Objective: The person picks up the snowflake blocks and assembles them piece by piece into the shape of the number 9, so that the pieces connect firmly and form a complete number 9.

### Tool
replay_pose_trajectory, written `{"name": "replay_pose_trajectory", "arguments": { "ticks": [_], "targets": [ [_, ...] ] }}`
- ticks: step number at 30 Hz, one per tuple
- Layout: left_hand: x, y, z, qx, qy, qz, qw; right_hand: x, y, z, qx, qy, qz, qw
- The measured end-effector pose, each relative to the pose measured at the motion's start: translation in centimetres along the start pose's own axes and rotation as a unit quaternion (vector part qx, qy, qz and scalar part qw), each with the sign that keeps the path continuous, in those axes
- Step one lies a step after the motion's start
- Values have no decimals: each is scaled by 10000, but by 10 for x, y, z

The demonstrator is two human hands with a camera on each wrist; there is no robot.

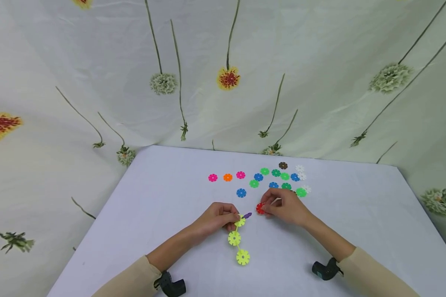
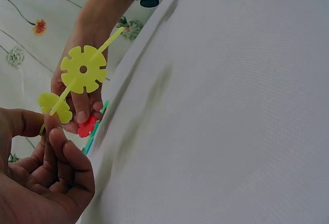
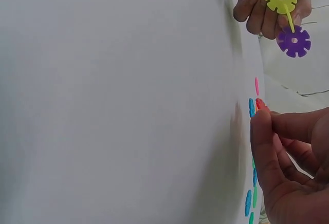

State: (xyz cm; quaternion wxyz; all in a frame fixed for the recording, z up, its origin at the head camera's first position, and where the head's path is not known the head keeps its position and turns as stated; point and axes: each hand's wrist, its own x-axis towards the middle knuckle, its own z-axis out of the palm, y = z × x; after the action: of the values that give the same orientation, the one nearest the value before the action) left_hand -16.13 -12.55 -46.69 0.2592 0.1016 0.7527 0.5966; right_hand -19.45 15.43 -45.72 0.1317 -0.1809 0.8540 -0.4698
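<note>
My left hand (image 1: 218, 218) pinches a chain of yellow notched discs (image 1: 234, 238) near its upper end, and the chain hangs toward me over the table. A purple notched disc (image 3: 294, 41) is joined at the chain's upper end, seen edge-on in the head view. Just to the right, my right hand (image 1: 285, 205) pinches a red notched disc (image 1: 260, 208) between thumb and fingertips. A small gap separates the red disc from the purple one. In the left wrist view the yellow discs (image 2: 83, 70) slot together at right angles.
Beyond the hands, loose discs lie spread on the white table (image 1: 163, 177): a pink disc (image 1: 213, 177), an orange disc (image 1: 228, 177), a brown disc (image 1: 283, 165), and several blue, green and white ones. A flower-printed cloth (image 1: 200, 111) hangs behind the table.
</note>
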Motion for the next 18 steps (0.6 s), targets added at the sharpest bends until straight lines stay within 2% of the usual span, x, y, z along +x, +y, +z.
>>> {"name": "replay_pose_trajectory", "arguments": {
  "ticks": [5, 11, 18],
  "targets": [
    [0, 3, 1, -4, -19, 8, 10000, -5, 1, 0, 311, -248, -200, 9990],
    [0, 4, 2, -6, -30, -6, 10000, -8, 2, 2, 578, -446, -211, 9971],
    [0, 4, 3, -36, -72, -37, 10000, -9, 3, 3, 884, -503, -269, 9944]
  ]
}}
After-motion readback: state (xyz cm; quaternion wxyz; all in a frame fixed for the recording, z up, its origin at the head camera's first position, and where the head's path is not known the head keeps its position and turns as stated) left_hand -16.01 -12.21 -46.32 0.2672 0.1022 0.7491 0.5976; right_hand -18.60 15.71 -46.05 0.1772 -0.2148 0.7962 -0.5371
